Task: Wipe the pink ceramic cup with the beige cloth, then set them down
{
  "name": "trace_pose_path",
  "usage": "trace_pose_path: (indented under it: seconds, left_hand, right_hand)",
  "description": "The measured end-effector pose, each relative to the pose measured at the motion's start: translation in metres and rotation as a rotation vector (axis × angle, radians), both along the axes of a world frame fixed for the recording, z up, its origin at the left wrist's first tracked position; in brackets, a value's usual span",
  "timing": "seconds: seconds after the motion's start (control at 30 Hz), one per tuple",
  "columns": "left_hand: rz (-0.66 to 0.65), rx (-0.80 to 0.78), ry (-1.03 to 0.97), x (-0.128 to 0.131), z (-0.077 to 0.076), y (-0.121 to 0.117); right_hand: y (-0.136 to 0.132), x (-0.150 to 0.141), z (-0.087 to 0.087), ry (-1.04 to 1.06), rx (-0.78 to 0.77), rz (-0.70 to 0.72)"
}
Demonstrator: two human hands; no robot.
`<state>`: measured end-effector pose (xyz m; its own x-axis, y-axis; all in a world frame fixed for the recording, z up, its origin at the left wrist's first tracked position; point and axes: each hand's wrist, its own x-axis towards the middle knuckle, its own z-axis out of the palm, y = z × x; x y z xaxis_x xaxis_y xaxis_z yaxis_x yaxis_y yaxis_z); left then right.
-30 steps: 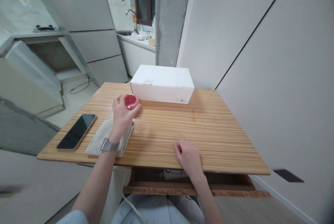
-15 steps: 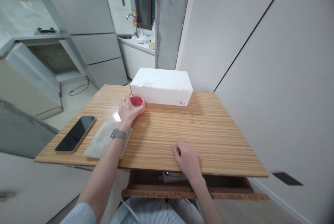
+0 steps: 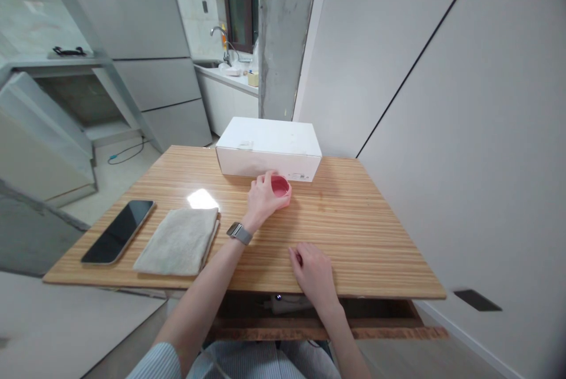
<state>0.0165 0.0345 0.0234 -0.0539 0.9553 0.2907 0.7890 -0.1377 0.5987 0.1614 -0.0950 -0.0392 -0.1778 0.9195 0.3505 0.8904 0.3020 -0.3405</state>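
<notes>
- Currently, my left hand (image 3: 264, 197) holds the pink cup (image 3: 280, 185), fingers on its far rim and thumb round the near side.
- The cup is just in front of the box (image 3: 267, 155), mouth up; I cannot tell whether its base touches the table (image 3: 354, 231).
- My right hand (image 3: 315, 267) rests at the table's near edge, above the drawer (image 3: 380, 315), loosely curled; I see nothing in it.
- The cloth (image 3: 179, 243) and phone (image 3: 118, 231) lie to my left, apart from both hands.
- I judge the step in hand to be handling or placing the cup.
- To my mind, the next move calls for a level, steady grip and fingers kept off the box; letting go would need the base flat first.
</notes>
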Motion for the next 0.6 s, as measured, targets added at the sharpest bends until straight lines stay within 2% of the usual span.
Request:
trace_pose_path:
  seconds: [0.13,0.23,0.3,0.37,0.5,0.6]
  left_hand:
    - [-0.044,0.044,0.046,-0.004,-0.009,0.000]
    - [-0.114,0.049,0.145,-0.018,-0.011,-0.021]
    - [-0.140,0.091,0.248,-0.036,-0.014,-0.047]
    - [-0.107,0.138,0.357,-0.063,-0.021,-0.078]
    - [-0.076,0.126,0.506,-0.132,-0.045,-0.139]
    - [-0.060,0.071,0.564,-0.169,-0.064,-0.178]
  right_hand:
    - [0.000,0.000,-0.001,-0.002,-0.004,-0.003]
    - [-0.001,0.000,-0.002,-0.004,0.009,-0.013]
    - [-0.002,0.000,-0.002,0.001,0.010,-0.012]
    - [-0.003,0.000,-0.001,0.007,0.005,-0.005]
    - [-0.003,0.000,0.000,0.021,0.000,-0.008]
    - [-0.003,-0.002,0.000,0.016,-0.010,-0.017]
